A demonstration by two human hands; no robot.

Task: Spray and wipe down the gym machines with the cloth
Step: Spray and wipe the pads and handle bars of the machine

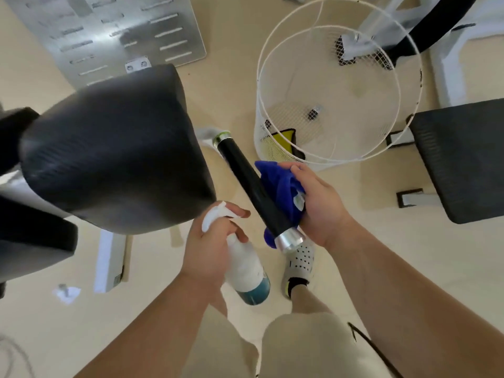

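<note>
Blue cloth (275, 181) in right hand (319, 204)

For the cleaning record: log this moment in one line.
left hand: grips white plastic spray bottle | right hand: holds crumpled blue cloth against black silver-capped machine handle | stage: cloth on handle

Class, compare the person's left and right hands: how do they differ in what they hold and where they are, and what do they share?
The left hand grips a white spray bottle by its neck; the right hand holds a blue cloth. The right hand presses its cloth against the black handle bar; the left hand is clear of the bar, to its left. Both are bare, each holding a cleaning tool.
</note>
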